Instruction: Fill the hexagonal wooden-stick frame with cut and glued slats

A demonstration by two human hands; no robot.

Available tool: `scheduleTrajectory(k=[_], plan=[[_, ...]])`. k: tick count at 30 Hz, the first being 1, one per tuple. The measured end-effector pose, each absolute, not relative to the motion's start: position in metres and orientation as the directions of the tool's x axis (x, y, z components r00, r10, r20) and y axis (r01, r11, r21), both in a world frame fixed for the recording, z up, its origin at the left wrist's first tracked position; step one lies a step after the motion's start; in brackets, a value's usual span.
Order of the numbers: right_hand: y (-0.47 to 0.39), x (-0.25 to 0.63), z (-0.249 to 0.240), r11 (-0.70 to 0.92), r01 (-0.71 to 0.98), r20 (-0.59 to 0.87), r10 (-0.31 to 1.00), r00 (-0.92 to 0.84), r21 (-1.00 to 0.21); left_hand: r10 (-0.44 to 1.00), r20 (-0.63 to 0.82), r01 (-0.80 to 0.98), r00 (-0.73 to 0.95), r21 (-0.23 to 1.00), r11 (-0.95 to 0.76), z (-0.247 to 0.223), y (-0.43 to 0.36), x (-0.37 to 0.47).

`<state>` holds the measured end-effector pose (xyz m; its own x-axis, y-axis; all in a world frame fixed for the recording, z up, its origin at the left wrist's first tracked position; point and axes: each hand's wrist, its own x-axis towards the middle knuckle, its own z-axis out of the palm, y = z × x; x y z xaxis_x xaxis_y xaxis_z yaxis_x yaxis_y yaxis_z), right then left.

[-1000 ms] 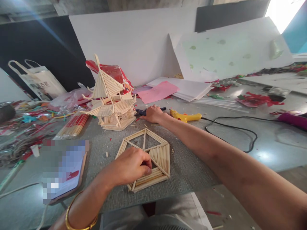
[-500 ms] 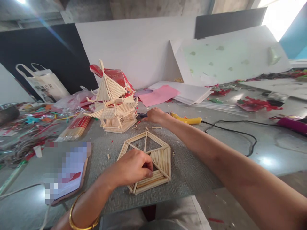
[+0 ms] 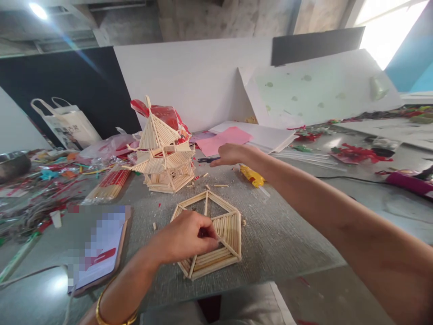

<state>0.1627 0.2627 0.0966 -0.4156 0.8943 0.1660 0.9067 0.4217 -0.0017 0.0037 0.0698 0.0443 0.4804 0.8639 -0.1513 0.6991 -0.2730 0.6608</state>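
My left hand (image 3: 191, 234) is over a flat hexagonal frame of wooden sticks (image 3: 226, 228), thumb and forefinger pinched together at its middle; whatever is between them is too small to make out. Stick rows fill two of the frame's wedges, while the back ones are open. Farther off, my right hand (image 3: 232, 154) is closed around a dark tool that looks like pliers (image 3: 208, 160), held just right of a stick-built pagoda (image 3: 165, 158). Beneath my right forearm lies a yellow glue gun (image 3: 252, 176), partly covered by it.
A phone (image 3: 98, 248) lies at the left with a cable. Behind it are packaged sticks (image 3: 110, 183) and craft scraps. Pink paper (image 3: 223, 141) and white boards (image 3: 282, 137) lie at the back. Small stick offcuts (image 3: 221, 185) are scattered near the pagoda.
My right hand has moved away from the pagoda's base, up and to the right, with the pliers in it. My left hand stays pinched over the frame. The view has tilted up slightly.
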Motion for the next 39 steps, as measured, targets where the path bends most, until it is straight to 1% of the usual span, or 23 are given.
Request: scheduleTrajectory(k=[1,2,3,5,6,7,8,10,11,12,14,15,17,19,21,23,26,31,39], plan=[[0.258,0.169,0.106,0.454,0.889,0.090,0.889,-0.448,-0.057,0.885,-0.129,0.659,0.448,0.717,-0.229,0.045,0.070,0.003],[0.252,0.176,0.115,0.477,0.867,0.030,0.878,-0.478,-0.147,0.907,-0.109,0.598,0.408,0.782,-0.175,0.046,0.070,0.002],[0.244,0.183,0.122,0.477,0.838,0.007,0.870,-0.493,-0.267,0.927,-0.094,0.511,0.364,0.852,-0.115,0.047,0.070,0.001],[0.224,0.195,0.130,0.391,0.719,0.003,0.879,-0.476,-0.574,0.954,-0.078,0.290,0.289,0.957,-0.010,0.050,0.070,0.002],[0.213,0.201,0.131,0.315,0.632,-0.013,0.889,-0.458,-0.708,0.964,-0.065,0.176,0.259,0.984,0.019,0.052,0.070,0.003],[0.201,0.205,0.129,0.232,0.542,-0.047,0.891,-0.451,-0.808,0.974,-0.039,0.071,0.223,0.997,0.023,0.053,0.071,0.004],[0.191,0.209,0.124,0.145,0.472,-0.097,0.887,-0.451,-0.869,0.983,-0.007,-0.019,0.183,1.000,0.011,0.054,0.073,0.005],[0.171,0.213,0.112,0.048,0.378,-0.145,0.872,-0.467,-0.925,0.995,0.059,-0.176,0.077,0.983,-0.044,0.053,0.077,0.007],[0.162,0.215,0.105,0.034,0.383,-0.161,0.870,-0.466,-0.923,0.996,0.084,-0.248,0.018,0.966,-0.077,0.053,0.080,0.007],[0.154,0.216,0.099,0.062,0.412,-0.154,0.870,-0.469,-0.909,0.994,0.100,-0.312,-0.037,0.944,-0.107,0.051,0.082,0.008],[0.140,0.216,0.089,0.183,0.532,-0.109,0.876,-0.470,-0.827,0.986,0.112,-0.428,-0.122,0.890,-0.154,0.049,0.088,0.008],[0.133,0.216,0.085,0.276,0.602,-0.045,0.886,-0.461,-0.749,0.981,0.107,-0.482,-0.159,0.859,-0.172,0.047,0.090,0.008],[0.121,0.214,0.080,0.435,0.715,0.110,0.884,-0.454,-0.548,0.971,0.079,-0.569,-0.225,0.799,-0.197,0.045,0.093,0.008],[0.113,0.211,0.075,0.521,0.769,0.220,0.853,-0.473,-0.370,0.961,0.041,-0.630,-0.272,0.747,-0.210,0.042,0.094,0.008],[0.110,0.207,0.070,0.554,0.785,0.261,0.830,-0.493,-0.277,0.957,0.014,-0.672,-0.291,0.709,-0.215,0.039,0.094,0.008],[0.110,0.203,0.064,0.561,0.793,0.284,0.821,-0.495,-0.237,0.953,0.011,-0.700,-0.304,0.676,-0.231,0.036,0.093,0.008],[0.112,0.199,0.055,0.549,0.805,0.289,0.827,-0.482,-0.226,0.939,0.029,-0.707,-0.342,0.651,-0.277,0.033,0.094,0.010],[0.112,0.196,0.051,0.573,0.782,0.262,0.816,-0.515,-0.247,0.935,0.093,-0.680,-0.343,0.662,-0.316,0.030,0.094,0.015],[0.111,0.193,0.055,0.587,0.784,0.293,0.800,-0.524,-0.202,0.939,0.138,-0.674,-0.314,0.665,-0.323,0.029,0.092,0.018]])
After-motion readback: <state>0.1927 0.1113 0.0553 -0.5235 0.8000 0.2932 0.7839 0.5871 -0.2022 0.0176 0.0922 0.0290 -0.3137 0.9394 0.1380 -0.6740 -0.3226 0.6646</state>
